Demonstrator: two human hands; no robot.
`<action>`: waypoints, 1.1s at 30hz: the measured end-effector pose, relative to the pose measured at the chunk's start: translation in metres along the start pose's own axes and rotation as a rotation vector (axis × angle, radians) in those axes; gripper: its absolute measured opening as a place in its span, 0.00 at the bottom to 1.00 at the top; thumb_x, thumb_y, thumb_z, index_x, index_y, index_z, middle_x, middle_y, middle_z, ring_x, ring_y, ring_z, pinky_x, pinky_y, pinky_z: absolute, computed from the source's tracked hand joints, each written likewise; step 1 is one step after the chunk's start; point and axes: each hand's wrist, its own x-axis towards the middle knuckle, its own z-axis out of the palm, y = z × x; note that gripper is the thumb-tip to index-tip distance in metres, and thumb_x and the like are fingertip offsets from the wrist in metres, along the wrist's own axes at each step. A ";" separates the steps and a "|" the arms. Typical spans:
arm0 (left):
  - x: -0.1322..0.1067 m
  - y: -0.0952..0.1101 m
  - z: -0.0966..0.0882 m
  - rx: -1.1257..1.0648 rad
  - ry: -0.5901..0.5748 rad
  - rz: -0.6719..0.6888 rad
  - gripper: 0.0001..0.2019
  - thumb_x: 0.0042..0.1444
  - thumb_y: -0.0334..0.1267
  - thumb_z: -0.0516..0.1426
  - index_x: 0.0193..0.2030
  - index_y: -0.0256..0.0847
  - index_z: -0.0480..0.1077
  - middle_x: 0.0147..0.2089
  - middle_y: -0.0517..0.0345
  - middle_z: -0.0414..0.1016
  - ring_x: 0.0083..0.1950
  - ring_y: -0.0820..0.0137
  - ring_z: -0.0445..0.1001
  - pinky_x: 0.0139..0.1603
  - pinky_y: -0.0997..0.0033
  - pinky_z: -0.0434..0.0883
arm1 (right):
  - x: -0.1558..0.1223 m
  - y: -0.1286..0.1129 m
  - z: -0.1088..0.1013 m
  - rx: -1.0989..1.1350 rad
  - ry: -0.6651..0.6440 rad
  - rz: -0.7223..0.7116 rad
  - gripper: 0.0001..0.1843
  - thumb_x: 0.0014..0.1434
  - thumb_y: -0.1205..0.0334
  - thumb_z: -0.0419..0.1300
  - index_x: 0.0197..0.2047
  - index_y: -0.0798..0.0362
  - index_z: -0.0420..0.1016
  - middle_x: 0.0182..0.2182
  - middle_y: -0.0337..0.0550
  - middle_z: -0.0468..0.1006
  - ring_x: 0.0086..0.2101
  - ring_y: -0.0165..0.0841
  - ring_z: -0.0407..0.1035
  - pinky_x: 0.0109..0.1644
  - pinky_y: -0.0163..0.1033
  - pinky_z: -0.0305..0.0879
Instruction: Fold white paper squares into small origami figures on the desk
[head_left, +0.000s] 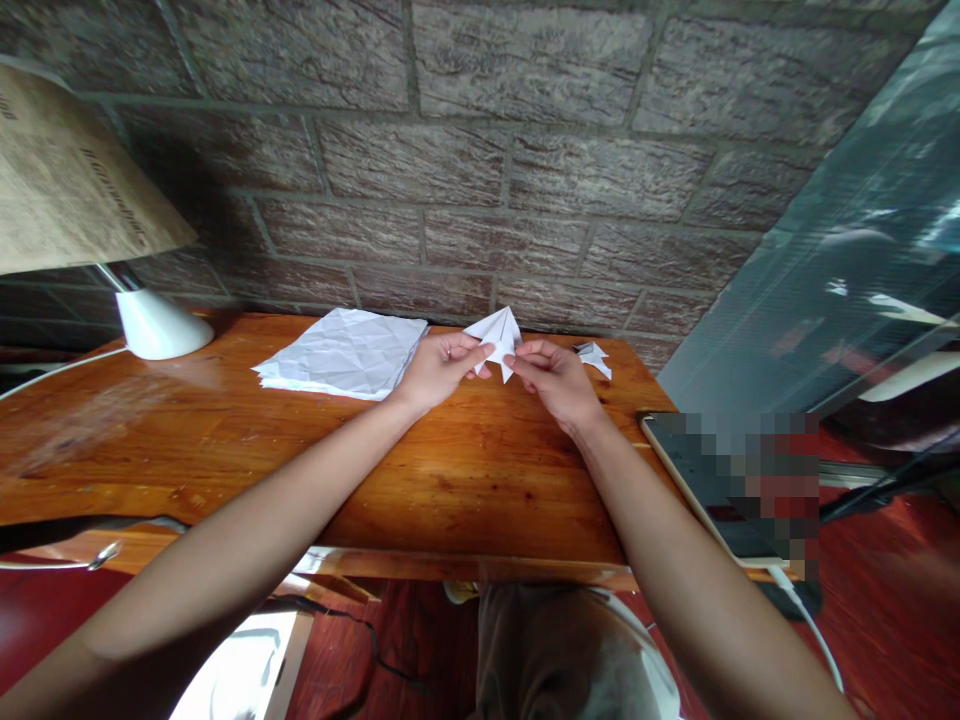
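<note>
A white folded paper figure with pointed tips is held just above the wooden table, near its far edge. My left hand pinches its left side between thumb and fingers. My right hand grips its lower right point with closed fingers. A stack of creased white paper sheets lies flat on the table just left of my left hand. A small finished white paper figure rests on the table right behind my right hand.
A white lamp base with a tan shade stands at the table's far left. A dark tablet lies at the right edge. A brick wall backs the table. A cable runs on the floor below.
</note>
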 end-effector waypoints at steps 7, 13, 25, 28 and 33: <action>0.000 -0.002 -0.002 0.024 -0.161 -0.021 0.22 0.48 0.59 0.67 0.29 0.38 0.79 0.34 0.52 0.83 0.37 0.68 0.77 0.39 0.70 0.71 | 0.002 0.002 -0.003 -0.013 0.018 -0.084 0.27 0.37 0.45 0.78 0.27 0.51 0.69 0.22 0.33 0.73 0.24 0.26 0.61 0.27 0.34 0.53; 0.001 -0.003 -0.002 0.102 -0.122 0.095 0.22 0.50 0.59 0.66 0.27 0.39 0.77 0.31 0.54 0.81 0.33 0.70 0.74 0.37 0.70 0.69 | 0.001 0.000 -0.001 -0.019 0.050 -0.077 0.27 0.38 0.43 0.77 0.30 0.50 0.70 0.25 0.34 0.75 0.25 0.27 0.64 0.27 0.34 0.56; 0.000 0.000 0.000 0.189 -0.098 0.112 0.26 0.53 0.63 0.61 0.21 0.41 0.72 0.24 0.54 0.78 0.25 0.71 0.73 0.31 0.71 0.68 | 0.003 0.001 -0.001 -0.050 0.084 -0.134 0.29 0.40 0.39 0.76 0.30 0.50 0.69 0.21 0.32 0.72 0.22 0.25 0.58 0.26 0.35 0.52; 0.000 0.001 0.000 0.200 -0.093 0.115 0.27 0.54 0.63 0.61 0.21 0.41 0.71 0.23 0.54 0.77 0.25 0.71 0.72 0.30 0.71 0.67 | 0.002 0.001 -0.001 -0.041 0.067 -0.171 0.27 0.41 0.40 0.76 0.30 0.50 0.70 0.21 0.32 0.73 0.22 0.25 0.58 0.27 0.35 0.54; -0.002 0.001 0.000 0.228 -0.103 0.091 0.29 0.56 0.64 0.58 0.19 0.41 0.71 0.21 0.56 0.75 0.23 0.73 0.69 0.28 0.72 0.64 | 0.003 0.003 -0.004 -0.074 0.045 -0.230 0.25 0.44 0.41 0.74 0.32 0.49 0.72 0.22 0.33 0.73 0.24 0.27 0.60 0.31 0.36 0.57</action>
